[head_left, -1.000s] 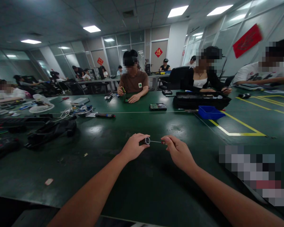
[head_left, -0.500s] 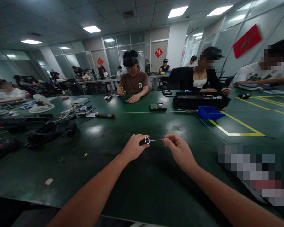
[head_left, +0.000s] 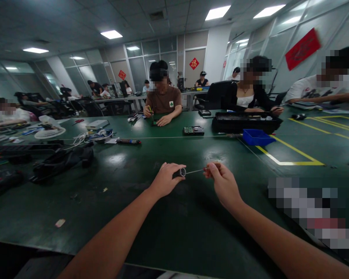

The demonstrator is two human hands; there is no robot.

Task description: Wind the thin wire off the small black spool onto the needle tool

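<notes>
Fingers and thumb of my left hand [head_left: 167,179] are closed round a short black cylinder [head_left: 177,174]. Its round open end, with a pale metallic rim, faces right. My right hand [head_left: 222,179] pinches a small screwdriver by its reddish handle, most of which the fingers hide. The screwdriver's thin metal shaft [head_left: 194,171] points left, its tip at the rim of the cylinder; whether it reaches inside I cannot tell. Both hands are held over the middle of the green table [head_left: 174,232].
Ahead lie a hard drive [head_left: 193,130], a blue bin [head_left: 257,137] and a long black tray [head_left: 246,123]. To the left are a dark bag-like thing [head_left: 64,161], cables [head_left: 83,138] and a pen-like tool [head_left: 128,142]. A person [head_left: 164,97] works across the table.
My right hand has shifted slightly right and turned, so the screwdriver shaft now slants up toward the handle instead of lying level. My left hand stays closed on the cylinder.
</notes>
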